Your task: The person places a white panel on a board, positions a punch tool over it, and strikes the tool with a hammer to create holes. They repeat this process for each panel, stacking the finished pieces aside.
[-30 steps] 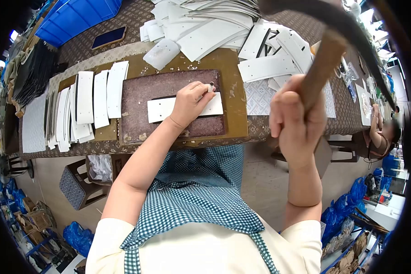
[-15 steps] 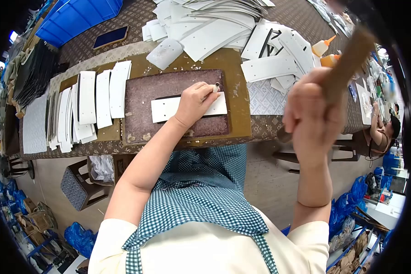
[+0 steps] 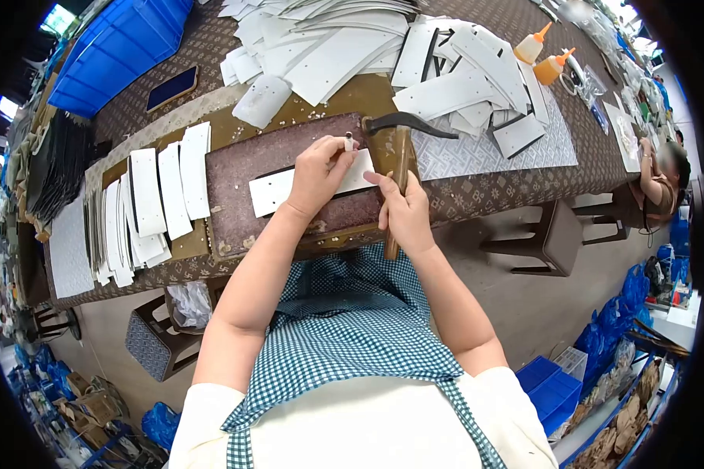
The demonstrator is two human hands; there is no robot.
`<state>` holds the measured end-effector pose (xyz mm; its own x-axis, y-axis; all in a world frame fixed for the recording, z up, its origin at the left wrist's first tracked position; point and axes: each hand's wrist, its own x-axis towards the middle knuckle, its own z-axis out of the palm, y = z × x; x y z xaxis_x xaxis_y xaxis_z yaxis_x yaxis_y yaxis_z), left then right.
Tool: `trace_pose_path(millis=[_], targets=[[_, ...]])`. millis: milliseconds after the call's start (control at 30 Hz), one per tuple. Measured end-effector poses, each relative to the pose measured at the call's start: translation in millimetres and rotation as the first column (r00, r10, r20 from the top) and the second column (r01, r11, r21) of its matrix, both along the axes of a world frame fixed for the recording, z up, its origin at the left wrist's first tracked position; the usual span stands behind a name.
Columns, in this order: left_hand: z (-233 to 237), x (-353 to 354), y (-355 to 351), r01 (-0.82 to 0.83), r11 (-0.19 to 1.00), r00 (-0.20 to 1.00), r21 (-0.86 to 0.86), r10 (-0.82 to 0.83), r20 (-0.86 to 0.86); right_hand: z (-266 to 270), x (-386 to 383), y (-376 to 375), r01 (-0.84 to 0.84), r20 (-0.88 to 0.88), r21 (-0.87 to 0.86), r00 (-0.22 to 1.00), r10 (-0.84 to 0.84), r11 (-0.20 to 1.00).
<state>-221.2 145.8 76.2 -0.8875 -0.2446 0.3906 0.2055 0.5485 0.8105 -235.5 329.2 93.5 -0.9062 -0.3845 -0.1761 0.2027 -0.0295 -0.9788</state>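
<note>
My left hand (image 3: 318,176) is closed around a small metal punch (image 3: 349,141), its top poking up above the fingers. Beneath it lies a white strip (image 3: 270,192) with small holes and a dark edge, flat on a worn purplish-brown board (image 3: 238,160). Beside the strip's right end, my right hand (image 3: 407,211) grips a hammer (image 3: 401,156) by its wooden handle. The dark, curved hammer head points away from me over the board's right edge. A finger of the right hand reaches towards the strip's end. The punch's lower tip is hidden.
Upright rows of white strips (image 3: 147,191) stand left of the board. A heap of white pieces (image 3: 340,62) covers the back. Nearby are a phone (image 3: 172,87), a blue crate (image 3: 117,51) and orange-tipped bottles (image 3: 551,69). Another person (image 3: 661,184) sits at far right.
My right hand has brought the hammer down and left, from raised at the right to beside the strip. My left hand stays on the punch; the view has shifted and turned slightly.
</note>
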Motion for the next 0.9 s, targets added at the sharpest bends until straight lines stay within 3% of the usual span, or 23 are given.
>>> trace_pose_path(millis=[133,167,267,367,533,900], targets=[[-5.7,-5.4,3.2,-0.141,0.958,0.990,0.248,0.139,0.025,-1.2,1.4,-0.4,0.025,-0.035,0.024,0.999,-0.024,0.999],[-5.6,-4.2,1.9,-0.167,0.958,0.986,0.233,0.157,0.061,2.4,1.3,-0.3,0.015,-0.054,0.052,0.998,-0.012,0.999],[2.1,1.9,-1.8,-0.203,0.860,0.979,0.468,0.170,0.114,2.8,1.2,-0.7,0.007,-0.054,0.070,0.999,-0.004,0.997],[-0.4,11.8,2.2,-0.106,0.912,0.994,0.396,0.096,0.045,0.2,1.0,-0.8,0.015,-0.040,0.052,0.999,-0.013,0.999],[8.7,27.9,3.8,0.016,0.994,0.993,0.108,-0.028,0.112,0.6,0.6,-0.9,0.003,-0.043,0.070,0.999,0.000,0.998],[4.8,28.4,6.3,0.025,0.998,0.997,0.066,-0.029,0.070,1.0,1.5,-1.7,0.038,-0.023,0.046,0.999,-0.037,0.998]])
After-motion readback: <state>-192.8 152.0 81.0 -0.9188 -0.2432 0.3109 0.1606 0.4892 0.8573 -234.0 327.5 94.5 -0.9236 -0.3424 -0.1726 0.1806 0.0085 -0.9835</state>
